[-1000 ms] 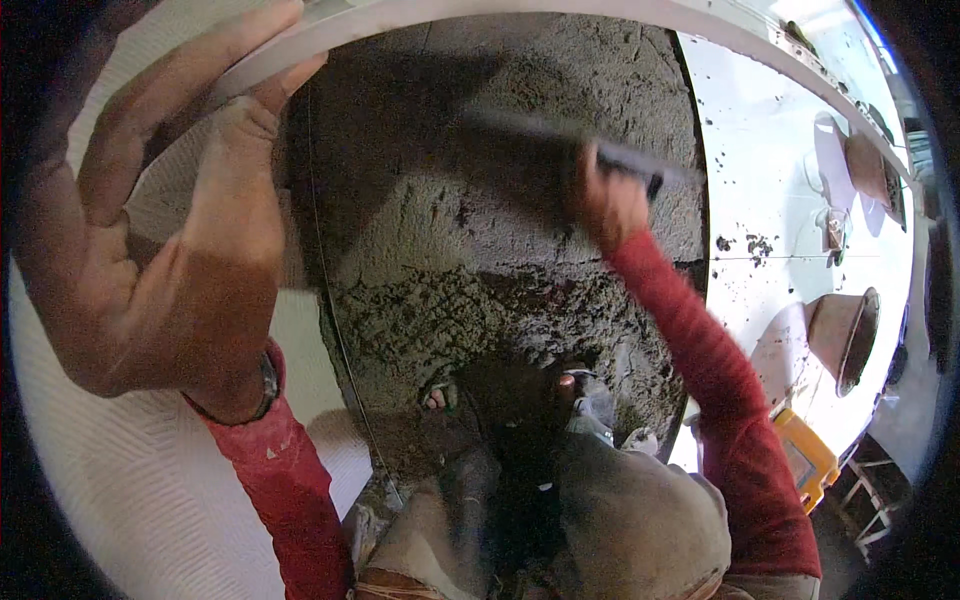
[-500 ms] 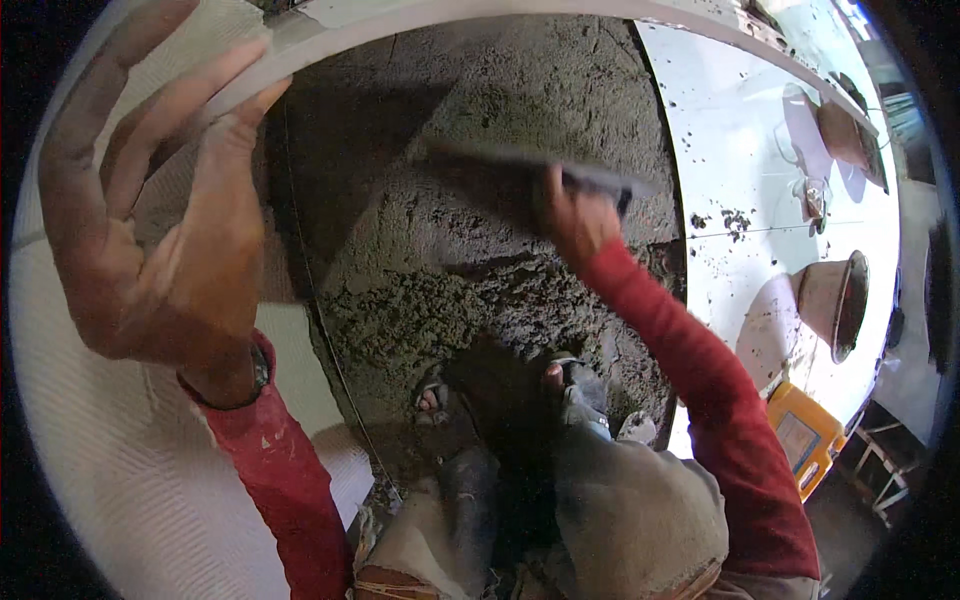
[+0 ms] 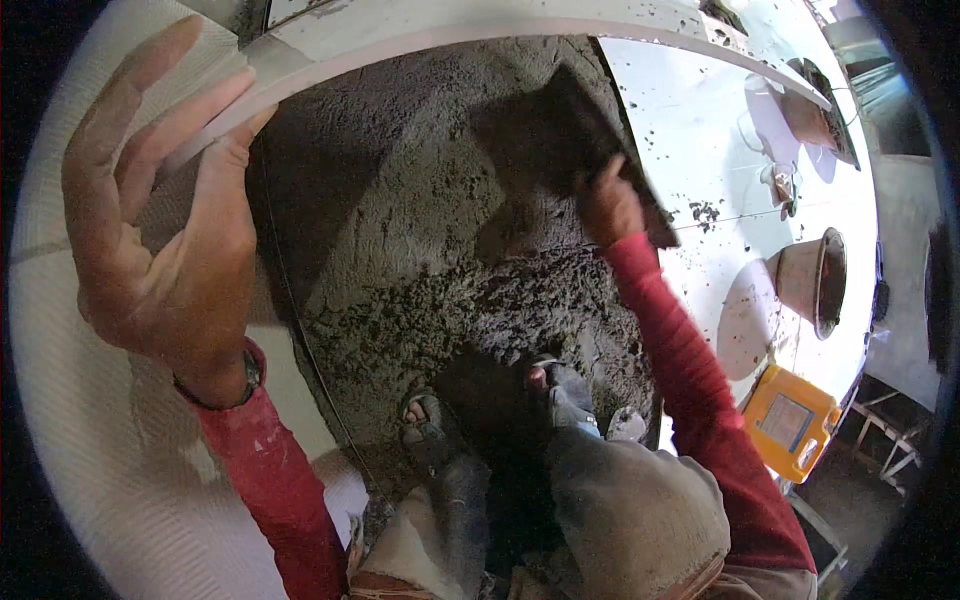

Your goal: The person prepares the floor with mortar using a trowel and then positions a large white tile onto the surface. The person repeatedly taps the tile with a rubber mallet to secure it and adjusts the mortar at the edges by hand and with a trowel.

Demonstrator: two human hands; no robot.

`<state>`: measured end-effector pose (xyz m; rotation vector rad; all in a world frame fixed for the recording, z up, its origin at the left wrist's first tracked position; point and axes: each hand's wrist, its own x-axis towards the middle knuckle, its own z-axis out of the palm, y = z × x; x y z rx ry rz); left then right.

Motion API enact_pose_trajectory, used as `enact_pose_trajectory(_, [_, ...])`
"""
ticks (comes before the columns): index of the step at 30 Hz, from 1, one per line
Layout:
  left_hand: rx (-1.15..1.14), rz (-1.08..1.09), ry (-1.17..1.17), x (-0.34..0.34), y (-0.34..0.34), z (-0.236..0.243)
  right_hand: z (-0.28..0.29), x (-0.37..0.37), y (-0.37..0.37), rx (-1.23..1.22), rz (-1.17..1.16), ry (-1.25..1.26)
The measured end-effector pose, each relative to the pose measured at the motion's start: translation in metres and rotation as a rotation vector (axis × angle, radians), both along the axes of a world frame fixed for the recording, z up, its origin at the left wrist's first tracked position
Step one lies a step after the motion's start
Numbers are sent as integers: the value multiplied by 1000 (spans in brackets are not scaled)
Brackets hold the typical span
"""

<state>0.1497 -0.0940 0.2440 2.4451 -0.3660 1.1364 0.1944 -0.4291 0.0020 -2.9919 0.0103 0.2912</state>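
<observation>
Nearest the camera, the left hand is raised at the left, palm turned inward. It pinches the end of a pale strip between thumb and fingers, the outermost finger standing free and extended. The strip arcs across the top of the view; whether it is a bar or a slab's edge cannot be told. Farther out, the right forearm in its red sleeve reaches forward and bends slightly inward. The right hand is closed around a trowel, one digit extended, the handle largely hidden.

Containers, near to far, lie at the right: a yellow can with a pale label, contents hidden; a bucket on the pale tiles, its interior too dark to read; a small clear cup, contents indistinct; and a second bucket, contents likewise unclear.

The grey mortar occupies the centre. Near the feet it is coarse and lumpy; beyond, it is flatter and finely streaked. The dark trowel slants over its right side, one corner overlapping the tiles' edge; contact with the mortar is uncertain.
</observation>
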Motion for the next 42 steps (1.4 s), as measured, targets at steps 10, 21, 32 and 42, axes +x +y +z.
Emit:
enact_pose_trajectory(10, [88, 10, -6, -4, 8, -3, 18, -48, 15, 108, 106, -31])
enact_pose_trajectory(21, [-17, -7, 9, -8, 4, -1, 51, -19, 9, 109, -157, 25])
enact_pose_trajectory(32, [125, 47, -33, 1, 8, 1, 35, -11, -34, 201, -51, -100])
enact_pose_trajectory(42, [134, 72, 26, -2, -6, 0, 33, -5, -9, 223, -63, 16])
